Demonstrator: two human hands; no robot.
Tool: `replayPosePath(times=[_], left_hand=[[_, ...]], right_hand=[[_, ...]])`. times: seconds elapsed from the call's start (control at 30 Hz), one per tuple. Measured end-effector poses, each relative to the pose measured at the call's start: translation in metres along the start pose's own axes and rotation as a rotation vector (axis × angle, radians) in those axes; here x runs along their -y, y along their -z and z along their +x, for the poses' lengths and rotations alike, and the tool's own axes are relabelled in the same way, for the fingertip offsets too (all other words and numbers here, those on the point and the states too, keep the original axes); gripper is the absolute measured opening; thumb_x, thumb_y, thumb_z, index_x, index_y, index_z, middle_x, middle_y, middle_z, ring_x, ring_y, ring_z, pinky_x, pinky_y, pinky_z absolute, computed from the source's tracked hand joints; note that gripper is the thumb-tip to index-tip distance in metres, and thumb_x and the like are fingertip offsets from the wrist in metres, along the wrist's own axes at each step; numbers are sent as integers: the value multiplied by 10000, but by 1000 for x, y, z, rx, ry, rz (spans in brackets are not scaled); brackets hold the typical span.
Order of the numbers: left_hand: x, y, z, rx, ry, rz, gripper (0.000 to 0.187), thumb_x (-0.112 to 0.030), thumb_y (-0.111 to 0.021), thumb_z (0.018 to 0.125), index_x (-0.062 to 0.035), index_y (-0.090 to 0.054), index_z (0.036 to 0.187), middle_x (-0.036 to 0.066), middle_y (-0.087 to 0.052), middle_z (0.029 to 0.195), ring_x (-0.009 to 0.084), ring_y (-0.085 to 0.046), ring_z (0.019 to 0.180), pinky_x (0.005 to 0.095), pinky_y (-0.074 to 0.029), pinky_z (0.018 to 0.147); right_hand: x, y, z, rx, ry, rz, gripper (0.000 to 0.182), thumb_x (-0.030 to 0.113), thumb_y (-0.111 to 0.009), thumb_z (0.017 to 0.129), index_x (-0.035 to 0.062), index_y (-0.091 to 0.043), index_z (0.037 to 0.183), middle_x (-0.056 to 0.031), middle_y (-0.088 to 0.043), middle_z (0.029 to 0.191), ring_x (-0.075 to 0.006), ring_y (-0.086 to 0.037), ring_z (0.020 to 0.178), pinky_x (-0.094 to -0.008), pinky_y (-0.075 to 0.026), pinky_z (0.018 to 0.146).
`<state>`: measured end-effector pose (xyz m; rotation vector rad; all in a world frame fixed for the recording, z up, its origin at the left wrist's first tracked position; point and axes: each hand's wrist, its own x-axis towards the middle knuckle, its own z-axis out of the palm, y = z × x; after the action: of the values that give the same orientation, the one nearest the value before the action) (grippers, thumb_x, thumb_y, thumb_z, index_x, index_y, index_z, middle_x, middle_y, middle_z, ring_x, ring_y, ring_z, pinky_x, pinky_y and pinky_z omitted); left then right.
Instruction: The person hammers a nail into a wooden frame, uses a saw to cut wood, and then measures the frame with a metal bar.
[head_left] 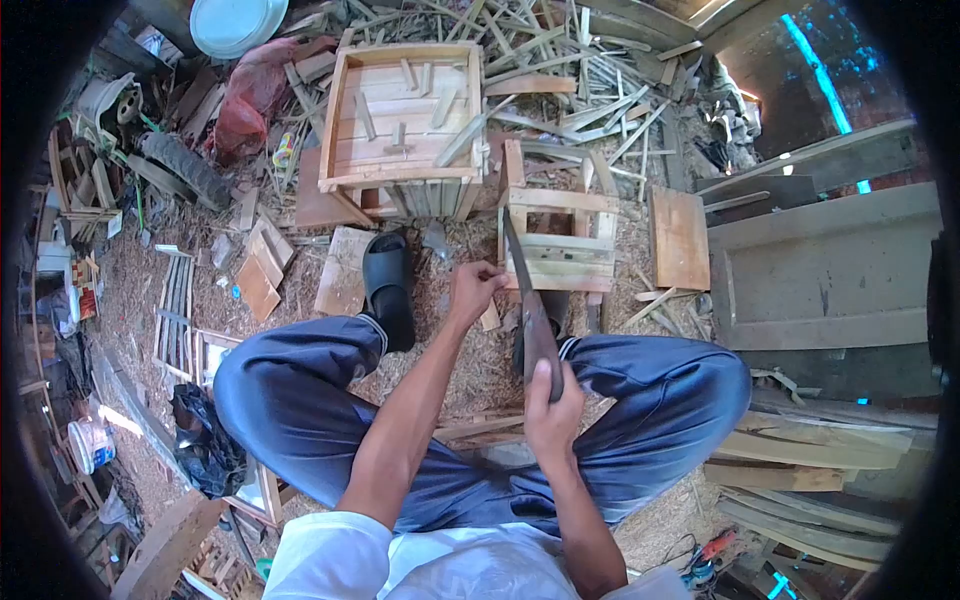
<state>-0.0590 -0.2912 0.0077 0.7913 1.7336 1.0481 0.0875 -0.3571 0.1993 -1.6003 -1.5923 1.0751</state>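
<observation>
My right hand is wrapped around the lower end of a long, dark-bladed hand tool, whose kind I cannot make out for sure. Its narrow tip points away from me, passing over the left side of a small slatted wooden stool. At the stool's near left corner, my left hand is closed, with the fingertips pinched at the end of the front wooden slat. The exact grip is partly hidden.
A larger wooden box frame with loose sticks in it stands ahead. Scrap strips are heaped behind the stool. A flat board lies right of it, near a leaning panel. Sawdust covers the ground; a black bag lies left.
</observation>
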Motion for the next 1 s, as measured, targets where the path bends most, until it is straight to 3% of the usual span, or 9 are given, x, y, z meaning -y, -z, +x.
replayPosePath(times=[0.17, 0.23, 0.43, 0.47, 0.53, 0.7, 0.77, 0.9, 1.0], left_hand=[[-17, 4, -8, -36, -8, 59, 141, -75, -731, 756, 22, -716, 858, 115, -698, 717, 150, -666, 632, 284, -519, 605], [-15, 4, -10, -22, -5, 24, 139, -71, -729, 758, 26, -713, 856, 117, -699, 722, 148, -669, 630, 281, -523, 601], [-20, 4, -11, -15, 56, -32, 124, -67, -713, 754, 14, -715, 848, 124, -704, 730, 150, -672, 641, 274, -525, 610], [-25, 4, -11, -15, 72, -44, 127, -53, -724, 746, 20, -715, 849, 121, -703, 729, 147, -670, 634, 275, -527, 602], [-26, 5, -13, -19, 85, -48, 131, -39, -736, 739, 26, -715, 850, 118, -702, 727, 144, -669, 628, 277, -528, 593], [-14, 6, -28, 63, -39, 102, 130, -50, -762, 696, 6, -720, 805, 117, -697, 716, 154, -661, 631, 299, -502, 595], [-1, 4, -33, 43, -66, 151, 123, -50, -746, 713, 16, -710, 810, 112, -690, 700, 155, -655, 629, 299, -495, 598], [-20, 9, -23, -38, -84, 12, 119, -44, -690, 780, 27, -684, 875, 107, -679, 719, 159, -642, 652, 296, -492, 610], [-34, 22, -1, -165, -285, 30, 143, -26, -633, 808, 26, -658, 938, 140, -658, 775, 228, -649, 695, 345, -507, 661]], right_hand=[[-7, -38, 51, 25, -24, -22, 292, 269, -557, 942, -14, -583, 876, -187, -543, 574, -353, -584, 526, -398, -425, 498], [5, -30, 40, 94, -50, -97, 288, 237, -526, 954, -25, -545, 836, -169, -535, 628, -232, -555, 581, -366, -424, 569], [5, -6, -9, 61, -13, -39, 253, 229, -540, 954, -18, -597, 944, -121, -551, 627, -189, -580, 579, -345, -441, 560], [-4, -23, 12, 39, 63, -82, 229, 229, -556, 932, 6, -583, 889, -179, -547, 574, -349, -602, 528, -426, -430, 503], [-9, -48, 52, 19, 82, -60, 295, 273, -550, 937, -16, -591, 893, -217, -561, 599, -395, -607, 569, -425, -437, 512], [-12, -31, 29, 35, 18, -91, 293, 275, -549, 935, -13, -595, 903, -227, -568, 610, -397, -619, 594, -433, -441, 528], [-10, -32, 19, 63, -82, -67, 326, 296, -522, 956, -11, -590, 872, -177, -536, 586, -311, -562, 529, -415, -425, 543], [-14, -42, 44, 52, 26, -60, 281, 272, -560, 927, -7, -585, 903, -235, -576, 615, -420, -617, 618, -448, -443, 535], [-24, -38, 53, 59, -9, -78, 288, 277, -566, 924, -10, -588, 921, -236, -576, 628, -415, -616, 625, -440, -451, 554]])
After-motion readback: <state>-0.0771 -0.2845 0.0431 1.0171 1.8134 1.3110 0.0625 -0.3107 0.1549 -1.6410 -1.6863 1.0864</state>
